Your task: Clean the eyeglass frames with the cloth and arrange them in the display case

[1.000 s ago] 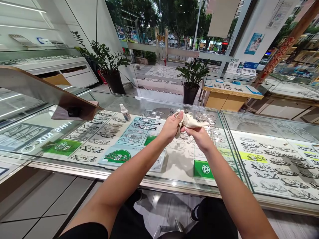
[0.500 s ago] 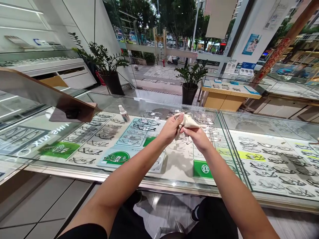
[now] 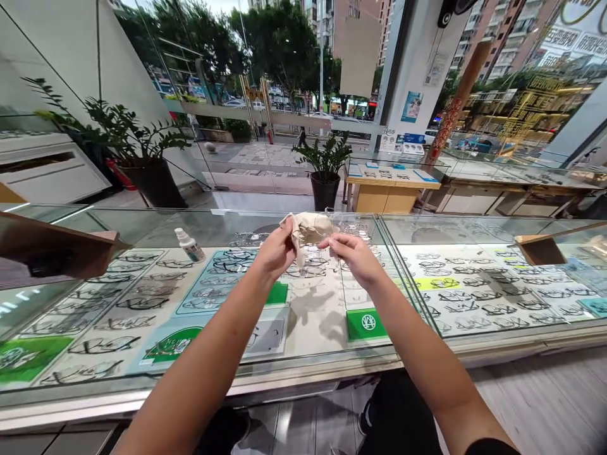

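Observation:
Above the glass counter, my left hand (image 3: 275, 251) is closed on a cream cloth (image 3: 313, 222), which is bunched at the fingers and spreads to the right. My right hand (image 3: 353, 254) pinches a pair of thin-rimmed eyeglasses (image 3: 331, 218) at the cloth's right end. Part of the glasses is hidden behind the cloth and fingers, and their outline blends with the frames below. A small white spray bottle (image 3: 190, 245) stands on the counter, left of my hands.
Rows of eyeglasses (image 3: 105, 344) lie inside the glass display counter (image 3: 313, 363). A brown-edged mirror or stand (image 3: 57, 243) juts in at left, another brown stand (image 3: 540, 249) at right. Potted plants (image 3: 325, 186) stand beyond, before the window.
The view has turned right. My hands have moved apart a little; the cloth is more spread out, and my right fingers now pinch at its right end, beside a visible rim of the glasses.

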`<action>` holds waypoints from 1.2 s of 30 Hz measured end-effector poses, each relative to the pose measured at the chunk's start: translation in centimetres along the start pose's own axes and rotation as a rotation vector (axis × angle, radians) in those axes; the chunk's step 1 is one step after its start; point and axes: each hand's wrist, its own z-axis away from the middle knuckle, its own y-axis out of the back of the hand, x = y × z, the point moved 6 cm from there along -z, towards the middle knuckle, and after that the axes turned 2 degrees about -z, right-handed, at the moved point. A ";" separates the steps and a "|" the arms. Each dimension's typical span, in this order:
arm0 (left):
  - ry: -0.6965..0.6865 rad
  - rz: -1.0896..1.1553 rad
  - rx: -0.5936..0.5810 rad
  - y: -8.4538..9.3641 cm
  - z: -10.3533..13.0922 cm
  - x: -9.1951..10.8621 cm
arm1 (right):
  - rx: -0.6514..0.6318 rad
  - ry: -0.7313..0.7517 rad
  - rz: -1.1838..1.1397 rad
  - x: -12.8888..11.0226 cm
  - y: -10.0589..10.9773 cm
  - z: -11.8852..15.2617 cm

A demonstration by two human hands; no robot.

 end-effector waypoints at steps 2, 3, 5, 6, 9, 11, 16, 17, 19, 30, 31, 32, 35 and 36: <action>0.049 -0.057 -0.017 0.7 -0.2 0.3 | -0.070 0.154 0.242 -2.9 -0.3 0.9; 0.089 -0.094 -0.050 0.9 -0.2 0.3 | -0.118 0.242 0.397 -4.2 -0.6 1.5; 0.177 -0.170 -0.152 0.9 0.3 0.0 | -0.203 0.413 0.755 -6.0 -1.2 2.5; 0.216 -0.205 -0.208 0.8 0.7 -0.1 | -0.229 0.486 0.939 -6.4 -1.5 2.9; 0.347 -0.305 -0.352 0.3 1.9 -1.0 | -0.322 0.647 1.399 -6.2 -1.9 3.8; 0.428 -0.364 -0.437 -0.1 2.6 -1.5 | -0.423 0.733 1.599 -5.5 -2.4 4.3; 0.527 -0.450 -0.614 -0.8 4.0 -1.9 | -0.656 0.848 1.809 -4.9 -3.9 5.5; 0.536 -0.473 -0.634 -0.9 4.2 -1.9 | -0.682 0.848 1.819 -4.9 -4.1 5.6; 0.548 -0.520 -0.675 -1.1 4.6 -1.8 | -0.709 0.834 1.806 -4.9 -4.4 5.4; 0.548 -0.588 -0.668 -2.2 5.6 -1.0 | -0.648 0.763 1.602 -5.9 -2.9 3.7; 0.553 -0.593 -0.666 -2.3 5.7 -0.9 | -0.648 0.758 1.595 -5.8 -2.9 3.6; 0.558 -0.598 -0.663 -2.4 5.8 -0.9 | -0.651 0.753 1.589 -5.7 -2.9 3.5; 0.564 -0.603 -0.664 -2.9 6.0 -1.0 | -0.671 0.748 1.598 -5.2 -3.2 3.2; 0.562 -0.595 -0.675 -3.1 6.0 -1.2 | -0.675 0.746 1.609 -5.0 -3.3 3.1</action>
